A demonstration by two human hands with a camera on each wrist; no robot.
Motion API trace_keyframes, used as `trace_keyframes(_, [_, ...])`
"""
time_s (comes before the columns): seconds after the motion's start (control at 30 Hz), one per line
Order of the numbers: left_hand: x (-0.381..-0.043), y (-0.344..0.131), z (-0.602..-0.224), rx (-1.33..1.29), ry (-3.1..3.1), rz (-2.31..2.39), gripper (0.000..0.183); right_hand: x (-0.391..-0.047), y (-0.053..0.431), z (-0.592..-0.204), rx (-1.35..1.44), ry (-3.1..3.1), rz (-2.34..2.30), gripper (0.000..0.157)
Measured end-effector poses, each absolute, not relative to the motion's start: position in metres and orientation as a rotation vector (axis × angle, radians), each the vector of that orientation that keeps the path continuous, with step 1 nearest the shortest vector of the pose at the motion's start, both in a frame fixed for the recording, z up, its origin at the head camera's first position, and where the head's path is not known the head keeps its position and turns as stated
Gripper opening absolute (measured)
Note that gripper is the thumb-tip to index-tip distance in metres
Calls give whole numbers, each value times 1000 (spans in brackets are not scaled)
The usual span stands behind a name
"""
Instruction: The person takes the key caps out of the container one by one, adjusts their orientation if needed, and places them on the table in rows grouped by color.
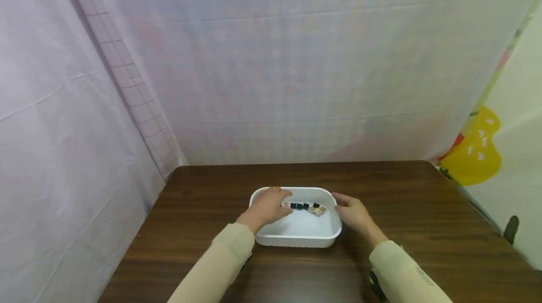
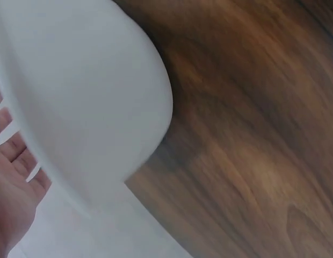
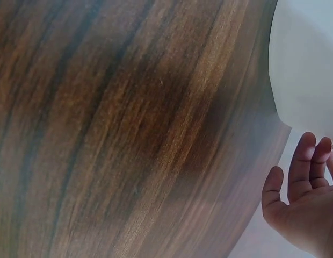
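A white rectangular plastic basin (image 1: pixel 296 237) with rounded corners stands on the table. Inside it, near the far wall, lie several small tiles (image 1: pixel 299 206), some black and some cream with faint markings. My left hand (image 1: pixel 267 206) reaches over the basin's left side, thumb and index finger spread apart beside the leftmost tiles and partly covering them. In the left wrist view its loosely bent fingers (image 2: pixel 19 158) show past the rim. At the basin's right end is my right hand (image 1: pixel 355 213), fingertips right at the outer wall. The right wrist view shows these fingers (image 3: pixel 302 161) relaxed and slightly bent.
The dark wood-grain table (image 1: pixel 203 209) extends around the basin on all sides. Pale cloth (image 1: pixel 296 67) hangs behind its far edge, and a white sheet (image 1: pixel 51 129) hangs on the left. On the right, a wall covering bears a yellow printed shape (image 1: pixel 474 152).
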State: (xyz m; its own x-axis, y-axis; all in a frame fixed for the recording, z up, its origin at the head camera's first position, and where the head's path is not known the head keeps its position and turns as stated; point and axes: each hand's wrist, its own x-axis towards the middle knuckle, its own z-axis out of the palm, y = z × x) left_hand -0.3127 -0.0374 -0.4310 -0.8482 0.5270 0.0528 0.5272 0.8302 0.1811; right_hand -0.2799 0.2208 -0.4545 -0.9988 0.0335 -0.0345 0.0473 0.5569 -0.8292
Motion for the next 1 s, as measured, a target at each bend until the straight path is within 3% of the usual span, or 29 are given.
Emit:
trace_keyframes(0.53, [-318, -33, -450, -856, -2944, -136, 41, -277, 215, -458, 17, 2791, -1496, 44])
trace_keyframes(0.87, [-319, -38, -459, -774, -2906, -18, 8, -276, 216, -458, 37, 2804, -1491, 44])
trace_keyframes(1.0, [-319, -40, -463, -768, -2858, -76, 5, -277, 216, -459, 43, 2801, -1495, 44])
